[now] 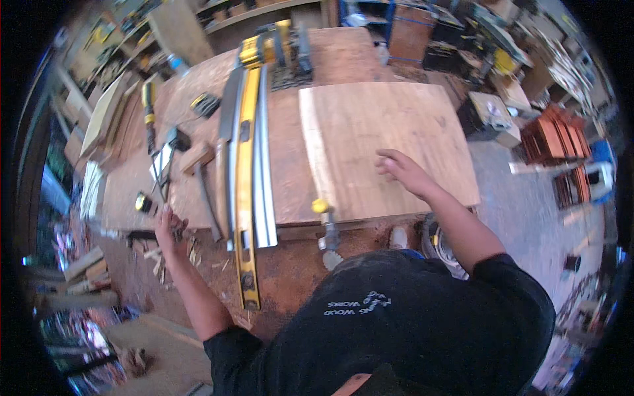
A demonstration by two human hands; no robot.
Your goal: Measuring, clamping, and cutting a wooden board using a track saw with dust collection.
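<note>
My left hand point(170, 231) is at the bench's near left edge, its fingertips by the lower end of a thin metal tool point(158, 181). Blur hides whether those fingers grip it. A yellow and black tape measure point(142, 202) lies just beside them. Over a wide wooden board point(389, 119) with a pale edge strip, my right hand point(404, 173) hovers or rests, fingers loosely bent and holding nothing. Between my hands lie a wooden mallet point(198, 158), a handsaw point(229, 109), a yellow spirit level point(246, 158) and silver metal straightedges point(265, 165).
A yellow and black power tool point(264, 49) stands at the bench's far side. A yellow-ended clamp point(321, 208) sits at the board's near edge. The level juts past the near edge of the workbench point(290, 191). Orange stacked crates point(555, 135) stand on the floor at right.
</note>
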